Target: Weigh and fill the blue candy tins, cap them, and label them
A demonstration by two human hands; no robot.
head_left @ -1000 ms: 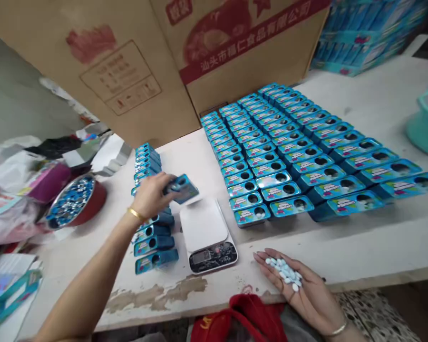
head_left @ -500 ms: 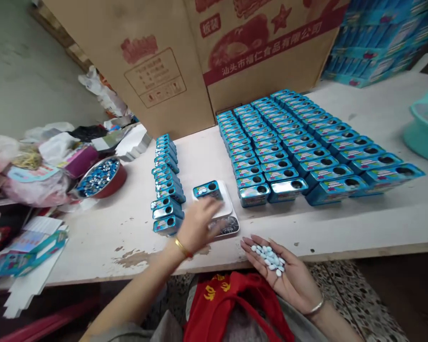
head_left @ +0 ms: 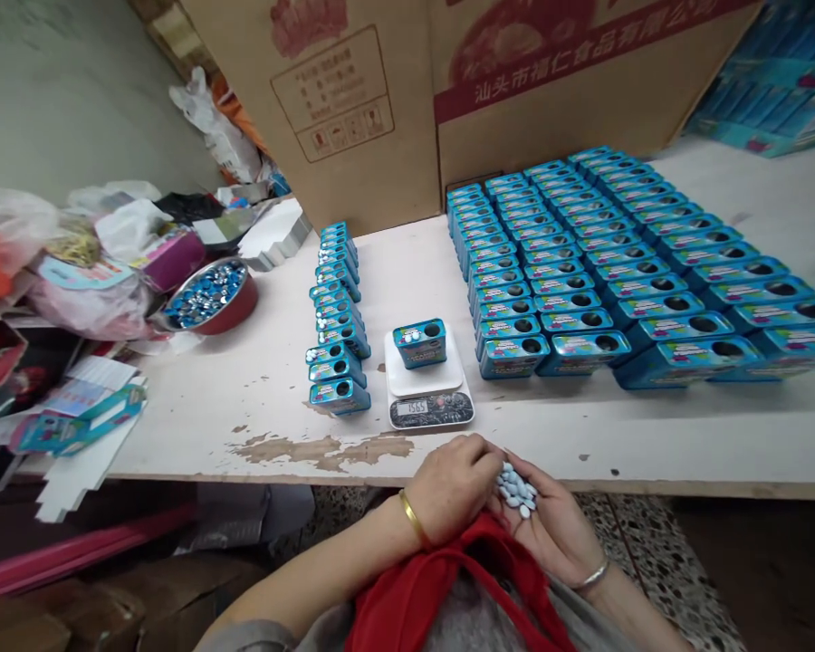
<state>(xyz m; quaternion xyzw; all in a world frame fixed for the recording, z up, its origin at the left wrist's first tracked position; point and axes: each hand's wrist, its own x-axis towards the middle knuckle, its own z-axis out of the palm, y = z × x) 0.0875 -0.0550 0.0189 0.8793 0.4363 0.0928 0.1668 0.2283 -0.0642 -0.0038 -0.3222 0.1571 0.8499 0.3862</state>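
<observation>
My right hand [head_left: 558,530], palm up and cupped, holds a small heap of pale blue tablet candies [head_left: 518,491]. Over the edge of that palm, my left hand [head_left: 458,484] has its fingers curled together at the heap; its fingertips are hidden. Beyond my hands a white kitchen scale [head_left: 425,378] reads about 156.5. On its plate a blue tin [head_left: 421,349] stands upright, with a round hole in its top and a couple of candies lying on the lid.
Left of the scale runs a row of blue tins [head_left: 340,394], some with candies on top. Several more rows of tins [head_left: 577,263] stand to the right. A red bowl [head_left: 234,312] holds small shiny blue pieces. A large cardboard box [head_left: 380,195] stands behind.
My left hand has drawn back from the tin on the scale to the candies in my right palm. The scale's display is now uncovered, and the view has shifted.
</observation>
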